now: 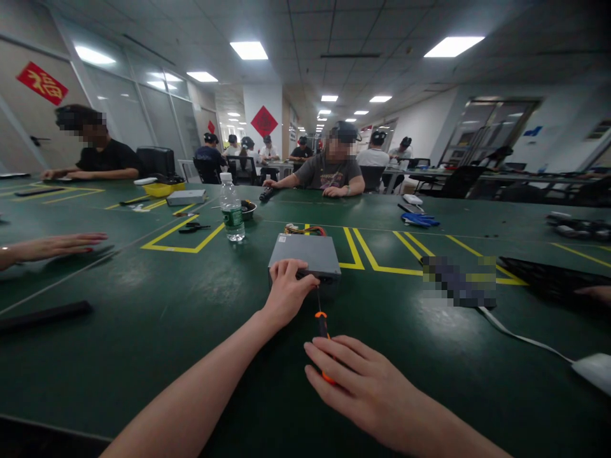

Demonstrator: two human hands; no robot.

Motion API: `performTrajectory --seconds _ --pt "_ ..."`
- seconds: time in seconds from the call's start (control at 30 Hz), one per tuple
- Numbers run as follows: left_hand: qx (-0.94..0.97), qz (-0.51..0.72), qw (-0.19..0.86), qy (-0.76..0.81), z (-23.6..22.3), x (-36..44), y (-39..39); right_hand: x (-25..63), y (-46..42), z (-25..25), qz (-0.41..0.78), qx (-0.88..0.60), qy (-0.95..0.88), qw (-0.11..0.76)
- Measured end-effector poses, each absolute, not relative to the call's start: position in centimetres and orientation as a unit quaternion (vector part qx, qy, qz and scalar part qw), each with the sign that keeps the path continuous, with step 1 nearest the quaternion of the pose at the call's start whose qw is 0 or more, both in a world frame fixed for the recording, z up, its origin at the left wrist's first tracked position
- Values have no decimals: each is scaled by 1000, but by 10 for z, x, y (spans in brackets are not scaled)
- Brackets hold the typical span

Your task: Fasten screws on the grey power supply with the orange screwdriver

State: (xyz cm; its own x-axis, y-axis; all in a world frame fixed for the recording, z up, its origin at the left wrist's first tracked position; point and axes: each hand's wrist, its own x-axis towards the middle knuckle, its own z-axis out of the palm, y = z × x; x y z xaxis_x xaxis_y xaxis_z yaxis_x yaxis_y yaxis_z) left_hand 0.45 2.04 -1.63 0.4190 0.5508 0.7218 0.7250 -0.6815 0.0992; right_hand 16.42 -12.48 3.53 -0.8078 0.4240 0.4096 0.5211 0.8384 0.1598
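Note:
A grey metal computer power supply (pixel 305 248) lies on the green table in front of me, with coloured cables (pixel 308 230) bunched behind it. My left hand (pixel 291 286) grips its near side, fingers bent over the front edge and one fingertip close to the screwdriver's tip. In my right hand (pixel 353 375) is a screwdriver (pixel 322 324) with a black and orange handle. Its shaft points away from me and its tip meets the front face of the power supply. My right fingers lie around the handle and partly cover it.
Beyond the power supply stand a water bottle (pixel 231 210) and a dark bowl (pixel 248 208). Black pliers (pixel 193 227) lie to the left. Blue gloves (pixel 420 219) and a pixelated object (pixel 458 283) are on the right. Another person's hand (pixel 62 245) rests at left; a person (pixel 334 165) sits opposite.

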Motion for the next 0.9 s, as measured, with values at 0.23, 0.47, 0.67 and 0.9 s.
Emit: performTrajectory --seconds 0.23,0.47,0.67,0.9 --pt "-838 -393 83 -371 -13 2 17 165 -101 17 -294 -172 -905 253" --pt "-842 -372 89 -382 -9 2 12 172 -90 -2 -264 -216 -889 304" --pt "-849 -346 128 -379 -6 1 11 177 -97 -3 -209 -248 -899 295" --pt "-846 -344 146 -381 -5 2 12 171 -93 -1 -266 -252 -867 338"
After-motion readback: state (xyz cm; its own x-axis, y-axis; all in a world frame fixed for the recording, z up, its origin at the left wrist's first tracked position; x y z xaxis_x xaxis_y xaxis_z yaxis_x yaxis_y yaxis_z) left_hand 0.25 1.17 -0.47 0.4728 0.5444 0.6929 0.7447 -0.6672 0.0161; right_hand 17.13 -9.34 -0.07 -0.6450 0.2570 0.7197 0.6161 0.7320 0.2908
